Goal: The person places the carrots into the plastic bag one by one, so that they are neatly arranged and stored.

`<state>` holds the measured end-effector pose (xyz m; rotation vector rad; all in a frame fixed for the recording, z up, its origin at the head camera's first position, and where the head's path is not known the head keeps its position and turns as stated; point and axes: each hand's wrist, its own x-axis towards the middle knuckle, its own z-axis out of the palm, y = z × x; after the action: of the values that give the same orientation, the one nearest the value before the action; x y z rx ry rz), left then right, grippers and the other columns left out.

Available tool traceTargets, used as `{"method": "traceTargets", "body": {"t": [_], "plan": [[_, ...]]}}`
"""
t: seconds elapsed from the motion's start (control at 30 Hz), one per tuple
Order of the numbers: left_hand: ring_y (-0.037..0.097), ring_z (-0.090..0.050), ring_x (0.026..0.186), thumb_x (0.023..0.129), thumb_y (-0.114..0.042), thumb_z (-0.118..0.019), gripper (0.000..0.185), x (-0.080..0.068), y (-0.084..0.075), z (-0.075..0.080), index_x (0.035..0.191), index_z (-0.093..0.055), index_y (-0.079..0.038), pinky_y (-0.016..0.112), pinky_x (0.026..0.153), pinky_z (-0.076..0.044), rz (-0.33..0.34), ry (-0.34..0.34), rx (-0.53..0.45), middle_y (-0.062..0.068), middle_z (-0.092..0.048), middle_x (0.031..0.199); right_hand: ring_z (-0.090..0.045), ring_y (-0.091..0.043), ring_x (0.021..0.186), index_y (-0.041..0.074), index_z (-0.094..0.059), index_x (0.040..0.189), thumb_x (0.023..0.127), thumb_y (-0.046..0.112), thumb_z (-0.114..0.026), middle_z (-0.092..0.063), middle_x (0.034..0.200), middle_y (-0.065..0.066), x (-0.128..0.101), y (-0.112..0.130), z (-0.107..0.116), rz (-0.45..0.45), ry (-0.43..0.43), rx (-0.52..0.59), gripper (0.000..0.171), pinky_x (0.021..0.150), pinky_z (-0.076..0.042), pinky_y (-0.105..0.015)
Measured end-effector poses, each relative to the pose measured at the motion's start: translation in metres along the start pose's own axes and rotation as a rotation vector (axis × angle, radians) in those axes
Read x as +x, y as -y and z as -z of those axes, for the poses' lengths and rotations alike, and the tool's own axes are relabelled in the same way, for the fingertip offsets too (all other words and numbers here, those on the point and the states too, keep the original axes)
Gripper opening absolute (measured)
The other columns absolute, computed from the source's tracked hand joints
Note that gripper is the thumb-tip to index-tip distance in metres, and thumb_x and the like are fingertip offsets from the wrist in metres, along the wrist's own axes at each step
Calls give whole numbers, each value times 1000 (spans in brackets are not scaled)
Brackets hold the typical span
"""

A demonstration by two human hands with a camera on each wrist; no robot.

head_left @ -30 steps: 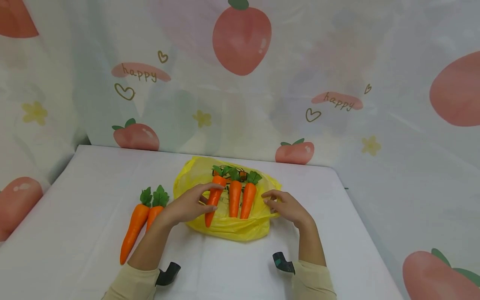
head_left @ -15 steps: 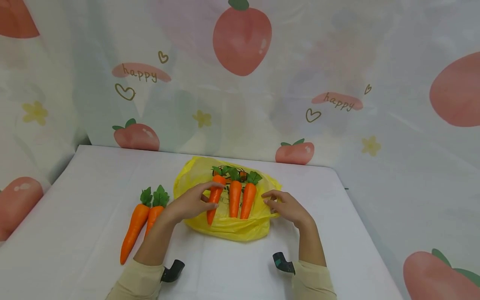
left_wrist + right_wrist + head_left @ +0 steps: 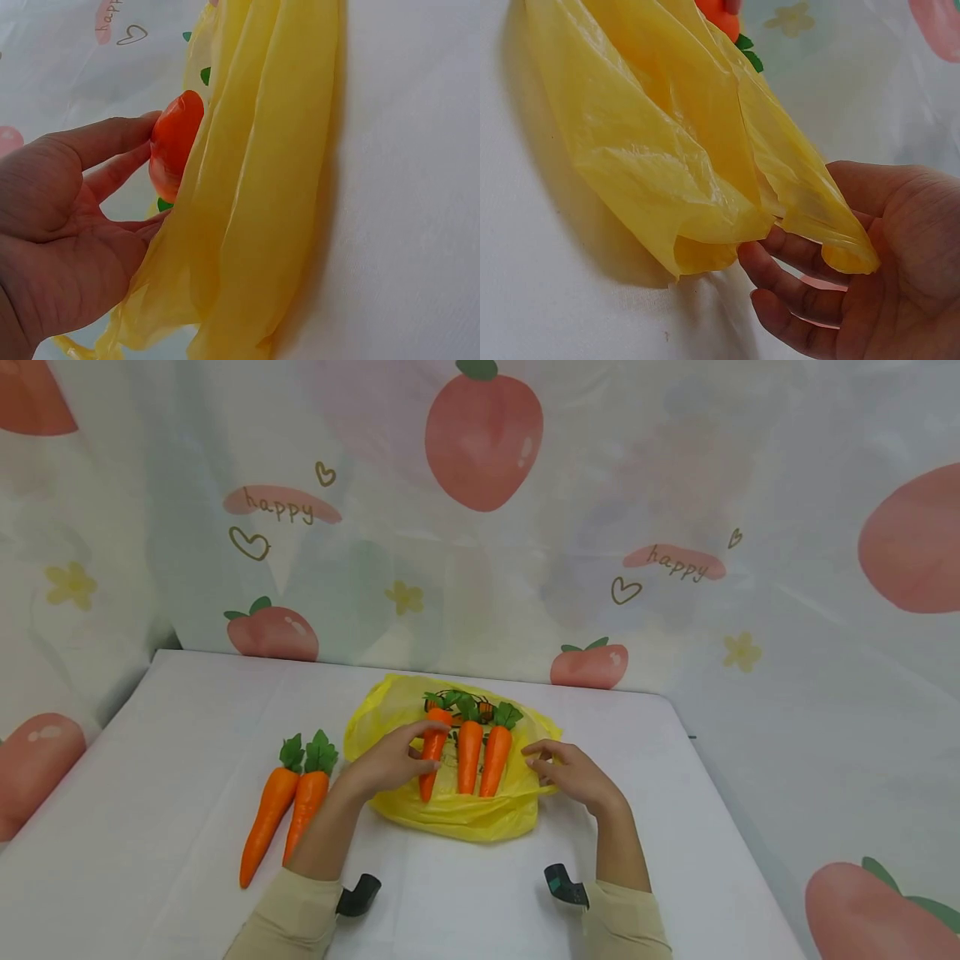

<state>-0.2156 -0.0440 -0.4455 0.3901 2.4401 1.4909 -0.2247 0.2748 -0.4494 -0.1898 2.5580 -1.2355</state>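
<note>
In the head view a yellow plastic bag (image 3: 468, 822) lies on the table with its mouth spread. My left hand (image 3: 390, 762) holds a carrot (image 3: 435, 745) with green leaves between thumb and fingers, over the bag's opening. The left wrist view shows the blunt orange carrot (image 3: 177, 146) partly behind the bag's yellow wall (image 3: 262, 172). Beside it, two more carrots, one in the middle (image 3: 470, 756) and one on the right (image 3: 496, 762), lie in the bag. My right hand (image 3: 577, 774) pinches the bag's right edge (image 3: 840, 240), thumb and fingers around the plastic.
Left of the bag, two carrots, an outer one (image 3: 266, 827) and an inner one (image 3: 307, 802), lie on the white tablecloth (image 3: 450, 902); my left forearm covers the inner one's tip. A printed fabric backdrop (image 3: 480, 585) rises behind the table. Black wrist mounts (image 3: 358, 896) jut from both sleeves.
My left hand has moved slightly right and inward with the carrot, whose tip now sits farther back, nearer the two in the bag. The right hand has stayed almost still.
</note>
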Motion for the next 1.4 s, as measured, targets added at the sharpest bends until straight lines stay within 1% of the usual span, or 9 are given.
{"method": "traceTargets", "body": {"t": [0.2, 0.43, 0.67, 0.77, 1.0, 1.1, 1.17, 1.3, 1.4], "plan": [[33, -56, 117, 97, -7, -72, 51, 5, 1, -5, 145, -59, -19, 47, 95, -52, 18, 0, -14, 11, -54, 143, -62, -28, 93, 5, -68, 129, 106, 21, -59, -64, 121, -10, 0, -1, 1, -1, 0, -3, 30, 85, -53, -39], [35, -46, 135, 96, -3, -72, 53, 10, 5, -10, 145, -59, -17, 54, 106, -43, -5, 5, -5, 10, -52, 149, -62, -26, 94, 6, -69, 128, 106, 21, -59, -64, 116, -9, -1, 0, 1, -7, -1, -6, 29, 88, -52, -41], [33, -48, 132, 95, -4, -73, 56, 12, 5, -11, 146, -57, -20, 53, 106, -43, 34, -10, -8, 11, -51, 150, -62, -25, 94, 7, -69, 129, 106, 23, -60, -64, 115, -9, -1, 2, 1, -6, 2, -4, 30, 89, -52, -41], [33, -49, 129, 95, -4, -73, 56, 14, 5, -12, 146, -57, -20, 52, 104, -45, 37, -6, -12, 11, -51, 150, -62, -26, 94, 6, -69, 129, 106, 23, -60, -64, 114, -9, -1, 3, 1, -3, 2, -4, 30, 88, -52, -41], [35, -48, 133, 95, -5, -74, 56, 15, 5, -15, 147, -57, -19, 53, 107, -43, 38, 14, -8, 13, -53, 146, -63, -25, 94, 6, -69, 129, 105, 24, -60, -64, 118, -9, 0, 1, 1, 8, 7, -5, 31, 90, -52, -43], [33, -50, 131, 95, -5, -74, 57, 17, 5, -15, 147, -57, -20, 51, 104, -46, 36, 16, -6, 12, -54, 145, -63, -25, 94, 6, -69, 129, 106, 24, -60, -64, 118, -9, 1, 1, 1, 10, 5, -6, 31, 91, -52, -44], [31, -51, 125, 95, -5, -74, 56, 18, 5, -16, 147, -57, -21, 46, 98, -49, 25, 22, -1, 11, -54, 146, -62, -25, 94, 6, -69, 129, 105, 24, -60, -64, 117, -9, 1, 1, 1, 8, 1, -6, 31, 91, -52, -44], [29, -57, 101, 95, -4, -74, 56, 18, 6, -18, 146, -58, -22, 35, 75, -51, 9, 52, -24, 11, -52, 147, -60, -26, 94, 6, -68, 129, 105, 24, -60, -64, 113, -9, 0, 1, 0, -1, 2, -2, 31, 90, -51, -43], [29, -58, 93, 95, -4, -74, 57, 18, 7, -18, 146, -58, -22, 33, 71, -51, 5, 60, -54, 10, -53, 145, -59, -27, 93, 6, -68, 129, 105, 23, -60, -63, 110, -8, -1, 2, -1, -3, 2, -1, 30, 89, -51, -42]]}}
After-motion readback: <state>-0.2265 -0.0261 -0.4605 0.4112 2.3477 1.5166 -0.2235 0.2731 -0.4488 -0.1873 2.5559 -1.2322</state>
